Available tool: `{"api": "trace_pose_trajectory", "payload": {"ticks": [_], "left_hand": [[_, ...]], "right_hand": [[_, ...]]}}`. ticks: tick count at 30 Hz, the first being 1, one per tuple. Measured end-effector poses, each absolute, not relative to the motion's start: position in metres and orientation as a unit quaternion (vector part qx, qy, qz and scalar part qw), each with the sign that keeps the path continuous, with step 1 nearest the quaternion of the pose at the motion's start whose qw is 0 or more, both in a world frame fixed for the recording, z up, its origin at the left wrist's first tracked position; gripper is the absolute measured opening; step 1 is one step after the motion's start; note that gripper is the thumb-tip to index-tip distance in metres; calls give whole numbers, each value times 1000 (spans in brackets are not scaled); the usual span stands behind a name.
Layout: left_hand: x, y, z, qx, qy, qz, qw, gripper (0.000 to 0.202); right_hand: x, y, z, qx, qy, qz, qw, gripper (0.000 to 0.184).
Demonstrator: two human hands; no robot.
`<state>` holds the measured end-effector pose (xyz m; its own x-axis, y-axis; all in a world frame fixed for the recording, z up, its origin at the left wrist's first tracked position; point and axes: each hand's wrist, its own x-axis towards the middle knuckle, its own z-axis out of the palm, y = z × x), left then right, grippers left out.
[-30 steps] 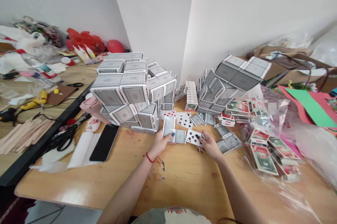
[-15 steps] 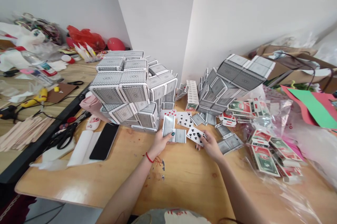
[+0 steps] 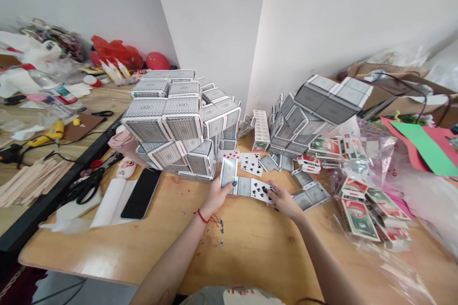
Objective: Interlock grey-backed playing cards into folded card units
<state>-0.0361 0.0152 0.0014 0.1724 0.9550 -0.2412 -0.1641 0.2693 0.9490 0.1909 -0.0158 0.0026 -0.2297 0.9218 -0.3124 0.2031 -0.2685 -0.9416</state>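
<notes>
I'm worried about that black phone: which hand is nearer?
Left. The left hand is right of the phone, gripping cards; the right hand is farther right, beyond those cards.

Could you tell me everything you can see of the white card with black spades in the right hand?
The card looks like thin, smooth paperboard, white with black spades. It is turned sideways, face up. The right hand pinches its right end, thumb covering part of the face. Its left end is against a grey-patterned card in the left hand; any overlap is unclear.

L card [image 3: 229,169] grey/wht patterned; R card [image 3: 257,189] wht, prob. blk spades.
</notes>
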Motion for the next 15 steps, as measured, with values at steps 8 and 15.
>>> {"api": "trace_pose_trajectory", "payload": {"ticks": [8,15], "left_hand": [[-37,13,2,374,461,421,686,47],[-37,15,-2,421,470,416,655,37]], "right_hand": [[195,-14,1,-554,-554,561,267,27],[192,-13,2,-548,-572,549,269,25]]}}
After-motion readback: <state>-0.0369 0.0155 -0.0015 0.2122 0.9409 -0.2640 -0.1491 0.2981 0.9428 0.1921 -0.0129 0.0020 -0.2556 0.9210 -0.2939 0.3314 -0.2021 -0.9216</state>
